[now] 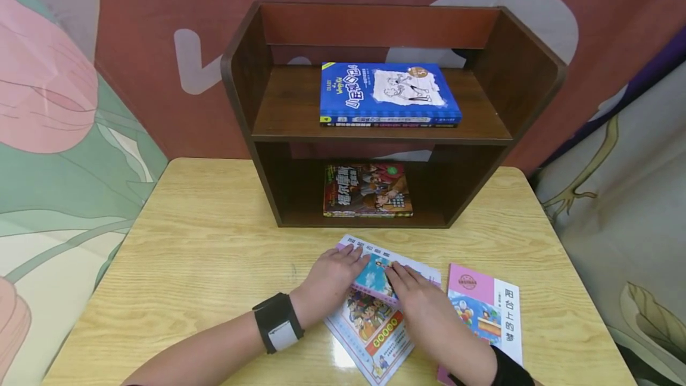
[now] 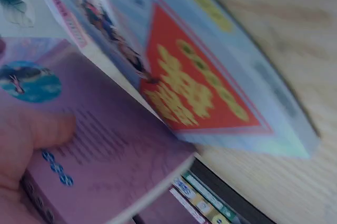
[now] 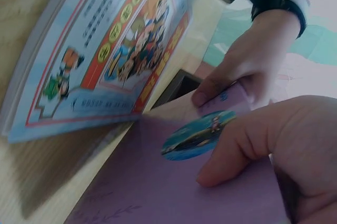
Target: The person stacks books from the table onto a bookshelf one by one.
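Note:
Both hands hold a thin purple book (image 1: 375, 276) with a white strip and a blue picture on its front. Fingers of the left hand (image 1: 328, 279) and the right hand (image 1: 429, 308) lie over the front cover in the head view. In the wrist views, each thumb rests on the purple back cover (image 2: 116, 150), the left thumb on the printed lines, the right hand's thumb (image 3: 226, 155) beside an oval picture. Below the purple book and partly covered by it lies a light-blue book (image 1: 383, 344) with cartoon figures.
To the right, a pink and white book (image 1: 485, 308) lies partly behind the right forearm. A brown two-level shelf (image 1: 380, 140) stands at the back of the wooden table (image 1: 214, 255). Blue books (image 1: 388, 94) lie on its upper level, dark comic books (image 1: 370, 192) on the lower.

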Motion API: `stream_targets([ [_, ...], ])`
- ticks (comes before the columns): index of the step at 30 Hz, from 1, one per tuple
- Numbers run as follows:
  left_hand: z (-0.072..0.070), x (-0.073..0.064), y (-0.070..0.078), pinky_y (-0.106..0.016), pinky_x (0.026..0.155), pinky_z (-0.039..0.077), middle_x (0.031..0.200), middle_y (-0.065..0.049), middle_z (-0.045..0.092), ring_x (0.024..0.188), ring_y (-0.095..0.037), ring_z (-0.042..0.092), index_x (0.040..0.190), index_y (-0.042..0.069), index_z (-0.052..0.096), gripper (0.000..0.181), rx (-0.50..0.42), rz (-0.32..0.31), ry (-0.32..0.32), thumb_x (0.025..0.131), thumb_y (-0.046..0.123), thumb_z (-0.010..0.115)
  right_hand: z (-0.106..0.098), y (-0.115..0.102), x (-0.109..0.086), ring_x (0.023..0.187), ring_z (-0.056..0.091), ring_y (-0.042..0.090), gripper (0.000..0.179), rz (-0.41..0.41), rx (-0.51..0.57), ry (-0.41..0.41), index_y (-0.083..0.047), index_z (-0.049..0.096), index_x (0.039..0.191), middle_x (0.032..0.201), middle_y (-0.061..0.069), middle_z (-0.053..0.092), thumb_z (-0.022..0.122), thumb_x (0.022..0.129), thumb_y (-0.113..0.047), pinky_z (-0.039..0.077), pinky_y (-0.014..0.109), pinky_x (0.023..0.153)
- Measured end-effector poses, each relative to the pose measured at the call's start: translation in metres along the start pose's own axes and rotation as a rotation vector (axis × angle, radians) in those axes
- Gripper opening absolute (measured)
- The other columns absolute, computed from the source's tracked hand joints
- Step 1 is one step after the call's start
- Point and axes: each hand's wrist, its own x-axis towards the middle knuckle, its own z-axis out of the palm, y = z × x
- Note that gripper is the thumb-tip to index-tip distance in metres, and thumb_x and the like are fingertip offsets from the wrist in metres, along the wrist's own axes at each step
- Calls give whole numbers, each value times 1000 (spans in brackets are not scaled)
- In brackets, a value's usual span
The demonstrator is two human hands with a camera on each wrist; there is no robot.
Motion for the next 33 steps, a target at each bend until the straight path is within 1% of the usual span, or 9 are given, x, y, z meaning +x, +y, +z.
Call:
stream_targets([
  [5,-11,-1,8,-46,106,45,137,-15,62,128,-33,57,137,5,65,48,50,-55,42,90,7,75,-2,7,3,129,53,44,72,7,-51,37,9,53,141,143,28,52,82,75,8,45,53,105],
  [7,-16,-2,10,-45,105,47,136,-14,63,127,-32,59,135,5,66,49,90,-62,66,87,7,77,-2,10,4,127,54,44,68,4,-61,69,10,55,139,141,29,54,81,77,7,45,53,105],
  [10,-23,-2,13,-44,102,49,132,-15,65,123,-32,61,133,5,68,48,127,-65,99,85,6,79,-4,15,6,125,57,44,66,-13,-70,126,11,57,136,138,30,56,82,75,8,46,53,103],
  [14,-31,-3,14,-43,96,53,127,-15,68,116,-31,66,129,5,70,43,113,-70,108,87,6,77,-7,22,11,118,62,43,55,-53,-83,214,12,63,128,129,30,62,81,76,9,49,53,100],
  [18,-36,-3,15,-43,92,56,124,-15,69,113,-30,68,127,4,70,40,77,-77,93,88,5,77,-11,25,16,115,64,41,49,-79,-87,253,11,66,124,124,28,66,80,76,10,50,53,98],
  [22,-39,-2,13,-44,93,55,125,-16,69,114,-31,67,128,4,70,42,85,-77,113,86,3,78,-14,26,18,116,64,41,50,-93,-93,283,10,66,125,125,27,66,76,76,11,49,52,99],
  [28,-46,5,8,-45,96,53,130,-15,67,118,-32,65,131,5,69,47,88,-87,174,86,1,79,-18,30,27,113,66,41,48,-116,-130,387,9,68,123,122,26,67,74,76,12,51,53,98],
  [30,-48,9,5,-45,96,53,131,-14,66,120,-32,64,132,5,68,48,84,-93,203,86,0,79,-20,31,32,113,65,41,47,-116,-139,418,9,68,123,123,26,67,75,76,13,50,53,98],
  [33,-50,18,-3,-45,97,53,131,-15,66,121,-33,63,132,5,68,48,87,-84,267,86,0,79,-25,34,41,115,64,42,47,-115,-148,467,9,68,124,125,26,66,72,77,14,50,53,99],
])
